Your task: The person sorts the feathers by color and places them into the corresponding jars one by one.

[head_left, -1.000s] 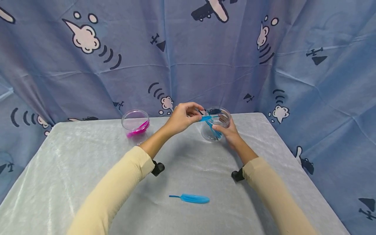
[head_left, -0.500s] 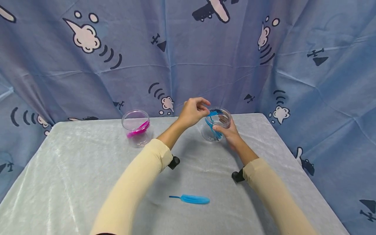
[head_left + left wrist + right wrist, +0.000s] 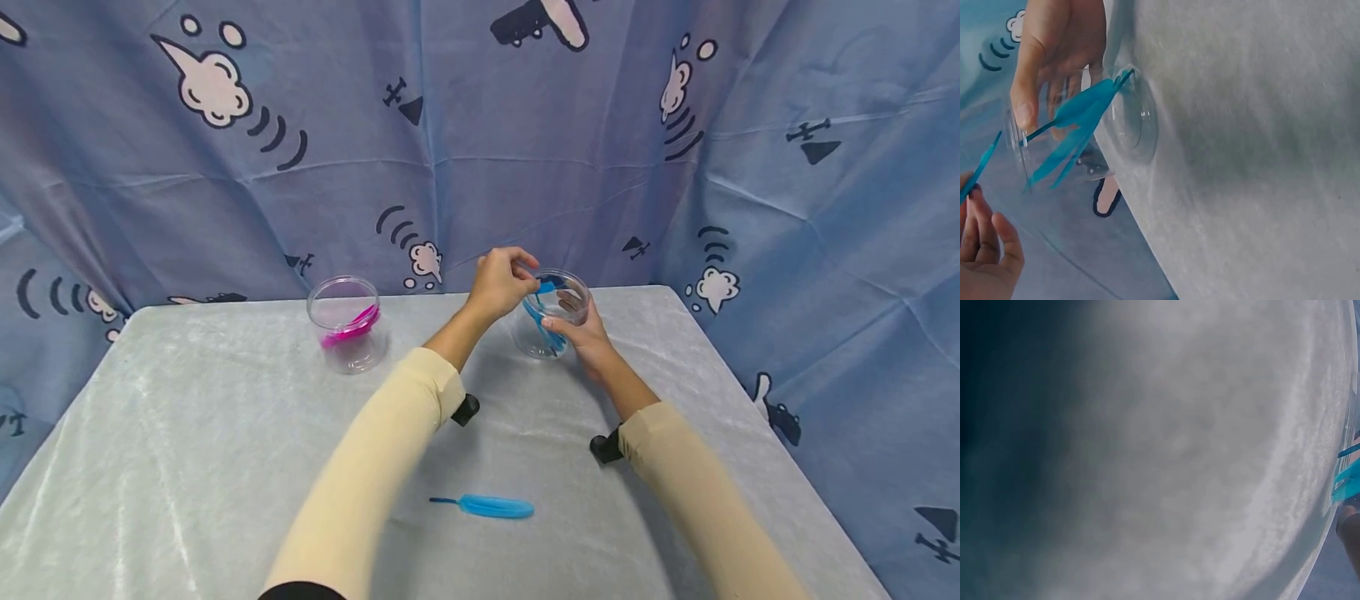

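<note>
My left hand [image 3: 501, 282] pinches a blue feather [image 3: 982, 164] by the rim of a clear plastic jar [image 3: 531, 340]. In the left wrist view the feather's dark tip points toward the jar's mouth. Fingers and thumb of my right hand [image 3: 587, 335] curl round the jar, which stands near the table's back edge. Several blue feathers [image 3: 1085, 107] lean inside it. Another blue feather [image 3: 495, 507] lies flat on the table nearer to me, its quill pointing left. The right wrist view is mostly blurred cloth, with blue feathers [image 3: 1349, 481] at its right edge.
A second clear jar [image 3: 354, 360], holding bright pink feathers [image 3: 351, 327], stands at the back left of the table [image 3: 225, 433]. The table has a pale plush cover. A blue printed curtain [image 3: 330, 100] hangs directly behind it.
My left hand has moved right and slightly up, bringing its blue feather from beside the jar to over its mouth. The right hand and the jar have stayed put.
</note>
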The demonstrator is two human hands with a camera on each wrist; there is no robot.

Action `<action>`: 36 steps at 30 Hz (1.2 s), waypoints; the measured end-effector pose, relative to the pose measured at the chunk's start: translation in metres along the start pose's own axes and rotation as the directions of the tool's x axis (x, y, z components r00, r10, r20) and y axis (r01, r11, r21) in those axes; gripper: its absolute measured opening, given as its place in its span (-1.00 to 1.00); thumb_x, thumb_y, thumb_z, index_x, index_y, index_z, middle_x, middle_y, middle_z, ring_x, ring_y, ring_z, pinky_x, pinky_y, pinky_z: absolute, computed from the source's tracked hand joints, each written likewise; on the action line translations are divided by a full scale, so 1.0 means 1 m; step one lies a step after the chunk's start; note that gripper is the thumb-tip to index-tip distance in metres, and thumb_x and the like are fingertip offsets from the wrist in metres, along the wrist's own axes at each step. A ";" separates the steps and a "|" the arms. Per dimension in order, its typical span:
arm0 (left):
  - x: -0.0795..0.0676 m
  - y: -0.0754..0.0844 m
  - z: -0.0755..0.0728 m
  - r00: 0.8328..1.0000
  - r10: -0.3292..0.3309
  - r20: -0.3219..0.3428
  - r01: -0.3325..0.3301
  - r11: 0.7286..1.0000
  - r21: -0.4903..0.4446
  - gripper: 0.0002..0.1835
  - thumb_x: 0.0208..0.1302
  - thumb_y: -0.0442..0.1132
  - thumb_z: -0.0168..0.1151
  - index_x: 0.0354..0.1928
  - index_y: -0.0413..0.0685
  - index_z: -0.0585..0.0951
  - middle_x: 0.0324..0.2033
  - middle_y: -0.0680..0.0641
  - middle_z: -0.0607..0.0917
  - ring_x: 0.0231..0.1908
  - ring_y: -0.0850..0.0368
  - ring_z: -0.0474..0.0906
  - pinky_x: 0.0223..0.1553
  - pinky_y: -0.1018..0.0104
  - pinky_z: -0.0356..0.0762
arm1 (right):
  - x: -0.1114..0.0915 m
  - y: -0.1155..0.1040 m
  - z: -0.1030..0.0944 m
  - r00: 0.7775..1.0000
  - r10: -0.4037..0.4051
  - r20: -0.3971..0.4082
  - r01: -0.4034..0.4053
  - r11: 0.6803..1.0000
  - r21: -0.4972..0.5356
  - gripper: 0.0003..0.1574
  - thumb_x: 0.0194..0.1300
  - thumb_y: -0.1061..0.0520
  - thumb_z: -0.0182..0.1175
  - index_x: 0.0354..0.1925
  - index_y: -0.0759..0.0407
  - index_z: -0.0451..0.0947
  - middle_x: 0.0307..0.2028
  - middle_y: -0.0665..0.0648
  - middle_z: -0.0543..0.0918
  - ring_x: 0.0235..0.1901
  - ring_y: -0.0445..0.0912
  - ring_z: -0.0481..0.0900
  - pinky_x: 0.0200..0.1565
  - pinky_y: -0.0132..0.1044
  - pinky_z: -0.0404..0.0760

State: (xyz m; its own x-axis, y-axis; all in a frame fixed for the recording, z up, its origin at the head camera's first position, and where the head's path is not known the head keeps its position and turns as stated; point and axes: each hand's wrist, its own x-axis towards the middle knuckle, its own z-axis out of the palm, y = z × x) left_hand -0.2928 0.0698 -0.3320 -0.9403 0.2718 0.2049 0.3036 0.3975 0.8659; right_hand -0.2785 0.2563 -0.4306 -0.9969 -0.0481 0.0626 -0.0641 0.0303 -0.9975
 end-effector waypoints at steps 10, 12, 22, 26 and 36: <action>0.001 0.000 0.016 0.998 -0.035 -0.054 0.037 0.999 0.038 -0.81 0.04 -0.31 0.37 -0.24 -0.08 0.65 -0.50 0.02 0.66 -0.46 0.20 0.56 -0.40 0.42 0.50 | 0.005 0.008 -0.002 0.999 -0.031 -0.016 0.031 0.999 0.017 0.08 0.09 0.22 0.32 0.40 0.08 -0.12 0.33 0.19 0.12 0.33 0.05 0.01 0.28 0.00 0.08; 0.002 0.000 0.019 0.998 -0.042 -0.054 0.044 0.999 0.032 -0.81 0.04 -0.31 0.36 -0.24 -0.08 0.64 -0.49 0.02 0.66 -0.46 0.20 0.55 -0.42 0.42 0.50 | 0.005 0.008 -0.002 1.000 -0.029 -0.010 0.029 0.999 0.022 0.08 0.10 0.22 0.31 0.40 0.08 -0.12 0.33 0.18 0.11 0.33 0.04 0.01 0.29 -0.01 0.08; -0.001 -0.003 0.027 0.998 -0.064 -0.028 0.063 0.997 -0.034 -0.72 0.04 -0.15 0.40 -0.21 -0.08 0.62 -0.41 0.00 0.65 -0.38 0.17 0.56 -0.39 0.41 0.53 | 0.006 0.009 -0.001 0.999 -0.036 -0.004 0.036 0.997 0.075 0.01 0.12 0.34 0.24 0.38 0.14 -0.10 0.32 0.21 0.14 0.34 0.08 0.00 0.29 -0.03 0.03; -0.002 -0.007 0.027 1.000 -0.007 -0.007 0.006 0.993 -0.116 -0.69 0.05 -0.16 0.39 -0.17 -0.11 0.61 -0.34 -0.02 0.67 -0.32 0.18 0.59 -0.33 0.41 0.55 | 0.006 0.010 -0.001 0.999 -0.038 -0.011 0.039 0.996 0.083 0.00 0.10 0.35 0.25 0.36 0.15 -0.08 0.33 0.22 0.13 0.33 0.11 0.00 0.29 -0.02 0.04; -0.008 -0.014 0.009 0.990 0.134 0.034 -0.128 0.983 -0.131 -0.67 0.14 -0.20 0.31 -0.04 -0.11 0.59 -0.21 -0.03 0.67 -0.26 0.17 0.58 -0.22 0.42 0.53 | 0.007 0.011 -0.002 0.999 -0.044 -0.005 0.044 0.998 0.055 0.03 0.12 0.31 0.24 0.39 0.13 -0.12 0.33 0.24 0.12 0.34 0.11 -0.03 0.29 0.00 0.04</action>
State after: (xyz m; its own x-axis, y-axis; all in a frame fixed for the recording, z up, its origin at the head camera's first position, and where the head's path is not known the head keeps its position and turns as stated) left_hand -0.2878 0.0704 -0.3499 -0.8854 0.3521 0.3033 0.3989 0.2408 0.8848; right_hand -0.2866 0.2586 -0.4414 -0.9933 -0.0443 0.1064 -0.1053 -0.0267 -0.9941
